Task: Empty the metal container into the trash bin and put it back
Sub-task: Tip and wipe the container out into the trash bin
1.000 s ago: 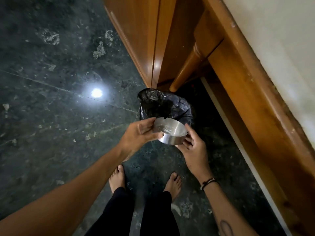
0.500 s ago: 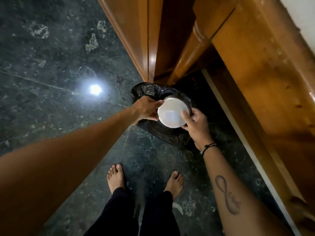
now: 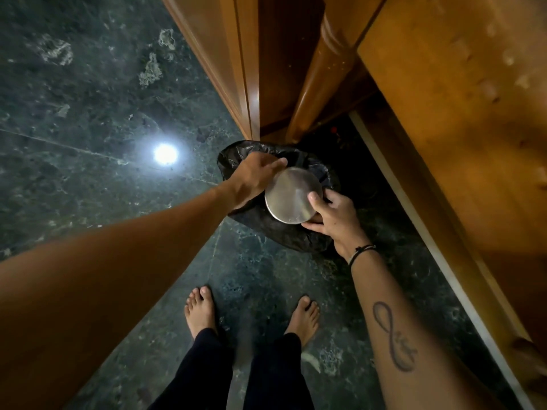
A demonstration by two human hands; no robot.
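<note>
The metal container [image 3: 292, 196] is a round, shallow steel dish turned upside down, its flat brushed base facing the camera, directly over the trash bin [image 3: 266, 226] lined with a black bag. The right hand [image 3: 334, 214] grips its near rim, thumb on the base. The left hand [image 3: 254, 177] presses the far edge with flat fingers. The bin's inside is too dark to read.

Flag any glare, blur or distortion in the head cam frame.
Head view: dim and warm; a blown-out lamp reflection glares on the dark marble floor; the metal container base shows a soft sheen, no clipping; wide-angle bends the wooden furniture edges; left forearm close and soft.
</note>
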